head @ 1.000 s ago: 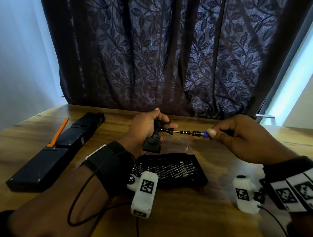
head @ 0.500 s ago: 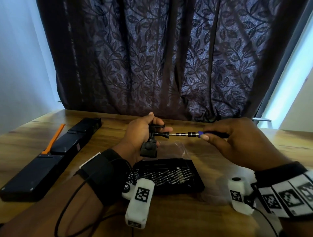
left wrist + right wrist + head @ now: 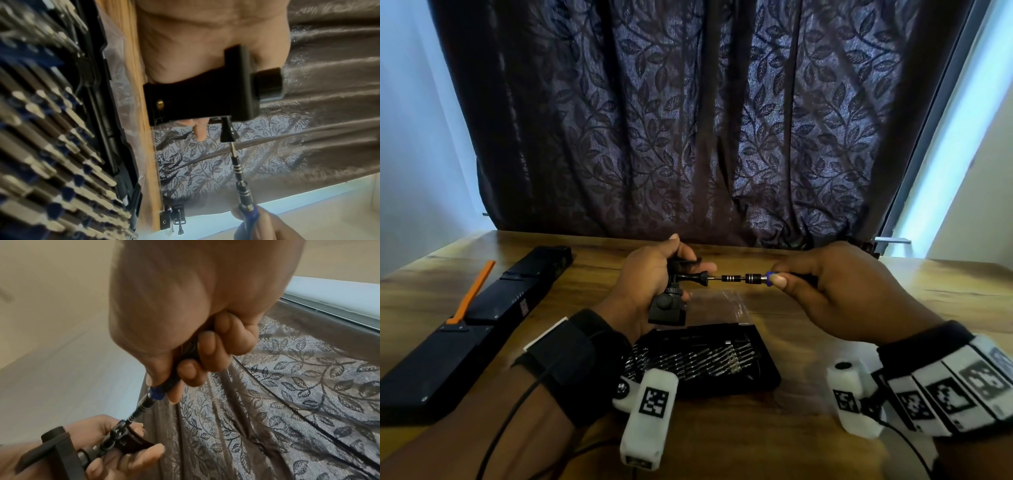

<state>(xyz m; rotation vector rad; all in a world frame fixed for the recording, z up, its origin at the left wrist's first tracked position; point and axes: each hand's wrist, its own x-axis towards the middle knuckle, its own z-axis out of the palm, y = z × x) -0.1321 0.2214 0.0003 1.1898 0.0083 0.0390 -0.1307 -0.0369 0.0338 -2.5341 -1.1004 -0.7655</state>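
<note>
screwdriver tip on mount's thumbscrew, both hands up off the table

l hand [image 3: 650, 277] grips a black camera mount [image 3: 667, 310] above the wooden table [image 3: 722, 438]. fingers are curled round its upper part, and the mount's clamp block hangs below the palm. a black thumbscrew [image 3: 693, 276] sticks out of the mount toward the r hand, approx level.

r hand [image 3: 839, 291] is clenched round the handle of a precision screwdriver [image 3: 736, 278], w/ thumb & fingertips bunched close to the blue collar. the shaft runs level and its tip touches the end of the thumbscrew's head. whether the bit sits in a slot: can't tell, too small.

on the table under the hands lies an open black bit tray [image 3: 763, 385] w/ rows of silver bits. a clear plastic bag [image 3: 726, 305] is just behind it. far left, well apart, is a long black case [image 3: 448, 353] w/ an orange pry tool [image 3: 472, 294] lying on it. a dark leaf-pattern curtain [image 3: 688, 137] hangs behind the table.
</note>
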